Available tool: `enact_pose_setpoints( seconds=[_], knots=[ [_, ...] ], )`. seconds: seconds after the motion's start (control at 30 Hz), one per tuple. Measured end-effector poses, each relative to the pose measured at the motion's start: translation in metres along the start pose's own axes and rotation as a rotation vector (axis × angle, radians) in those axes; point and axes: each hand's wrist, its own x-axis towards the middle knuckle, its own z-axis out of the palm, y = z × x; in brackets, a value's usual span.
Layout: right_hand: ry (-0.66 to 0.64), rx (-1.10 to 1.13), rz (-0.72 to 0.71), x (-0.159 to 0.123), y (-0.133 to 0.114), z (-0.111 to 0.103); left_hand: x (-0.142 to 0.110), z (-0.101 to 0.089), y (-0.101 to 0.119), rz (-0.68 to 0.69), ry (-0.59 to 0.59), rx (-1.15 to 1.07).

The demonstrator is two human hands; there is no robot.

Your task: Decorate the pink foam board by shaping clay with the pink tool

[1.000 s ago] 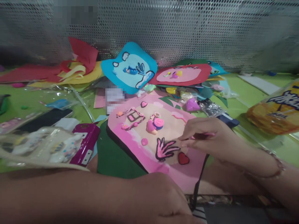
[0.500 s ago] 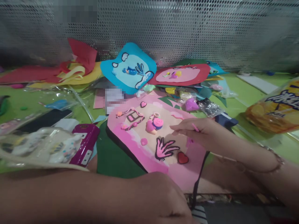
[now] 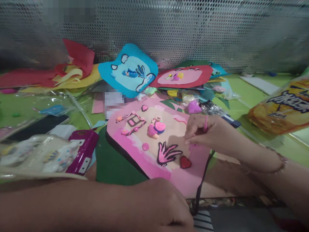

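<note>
A pink craft board (image 3: pixel 190 178) lies in front of me, tilted, with clay shapes on its beige middle: a small house (image 3: pixel 133 121), a pink and blue figure (image 3: pixel 155 129), a pink branching shape (image 3: pixel 166 153) and a red heart (image 3: pixel 185 162). My right hand (image 3: pixel 205 130) rests on the board's right part, fingers pinched round a thin pink tool (image 3: pixel 206 124) with its tip near the beige area. My left hand (image 3: pixel 161 206) lies curled in a fist at the board's near edge, its forearm across the bottom of the view.
A blue craft board (image 3: pixel 129 69) and a red one (image 3: pixel 185 77) lean against a perforated metal wall. Coloured paper scraps (image 3: pixel 72 72), clay bags (image 3: pixel 193 106), a magenta case (image 3: pixel 83 151), a dark phone (image 3: pixel 36 127), a plastic toy pack (image 3: pixel 36 156) and a yellow snack bag (image 3: pixel 282 109) lie on the green table.
My right hand lifted from the branching shape, stretched out flat over the board, then curled back into a pinch on the pink tool. The view shifted slightly right.
</note>
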Motion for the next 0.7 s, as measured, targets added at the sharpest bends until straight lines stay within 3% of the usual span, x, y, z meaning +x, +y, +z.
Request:
enact_pose_setpoints(
  seconds=[0.2, 0.43, 0.7],
  knots=[
    [-0.043, -0.031, 0.062, 0.001, -0.0029, -0.0016, -0.0009, -0.0019, 0.0038, -0.024, -0.032, -0.024],
    [-0.031, -0.104, 0.019, 0.0027, -0.0017, -0.0038, 0.0013, -0.0024, 0.0043, -0.026, -0.026, -0.024],
    [-0.005, -0.066, 0.083, 0.0004, -0.0078, 0.0011, -0.0002, -0.0033, 0.0038, -0.03, -0.039, -0.027]
  ],
)
